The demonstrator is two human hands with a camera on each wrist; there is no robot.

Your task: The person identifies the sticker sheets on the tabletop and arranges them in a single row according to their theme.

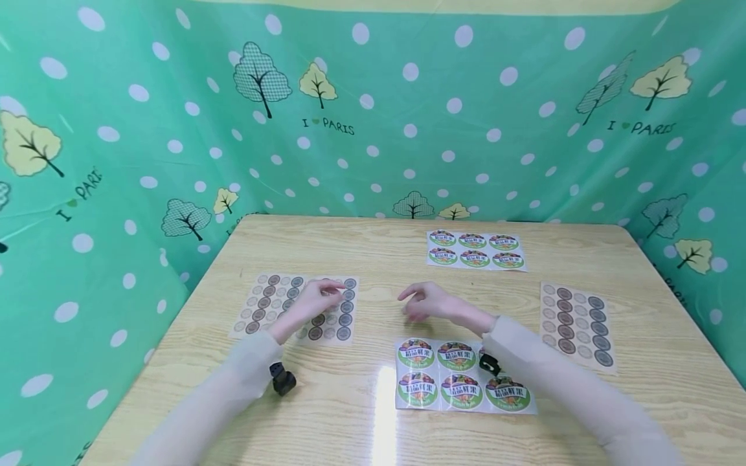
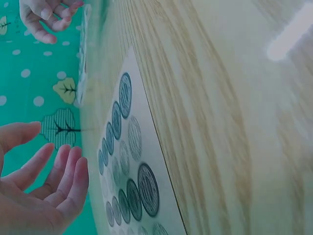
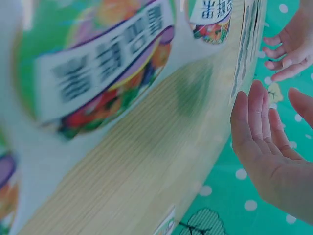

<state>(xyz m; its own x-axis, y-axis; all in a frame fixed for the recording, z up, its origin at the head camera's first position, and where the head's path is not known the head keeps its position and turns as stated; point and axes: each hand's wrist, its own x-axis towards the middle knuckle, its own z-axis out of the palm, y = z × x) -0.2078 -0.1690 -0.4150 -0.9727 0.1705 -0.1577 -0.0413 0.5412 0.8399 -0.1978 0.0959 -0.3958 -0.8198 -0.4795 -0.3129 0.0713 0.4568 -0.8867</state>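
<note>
My left hand (image 1: pixel 319 299) hovers over a sheet of small round stickers (image 1: pixel 265 317) in grey and brown columns on the left of the table. Its fingers are loosely bent and hold nothing, as the left wrist view also shows. To the right, my right hand (image 1: pixel 428 303) hangs above bare wood, just beyond a near sheet of fruit-label stickers (image 1: pixel 434 364). Those labels are large, round and green with printed characters. Nothing lies between the relaxed fingers (image 3: pixel 255 115) of the right hand. Its forearm passes over the near label sheet and hides part of it.
A second sheet of fruit labels (image 1: pixel 474 250) lies near the table's back edge. Farther right is a narrower sheet of small round stickers (image 1: pixel 577 327). Green dotted curtain (image 1: pixel 373 116) surrounds the wooden table (image 1: pixel 344 414), whose front shows a bright glare strip.
</note>
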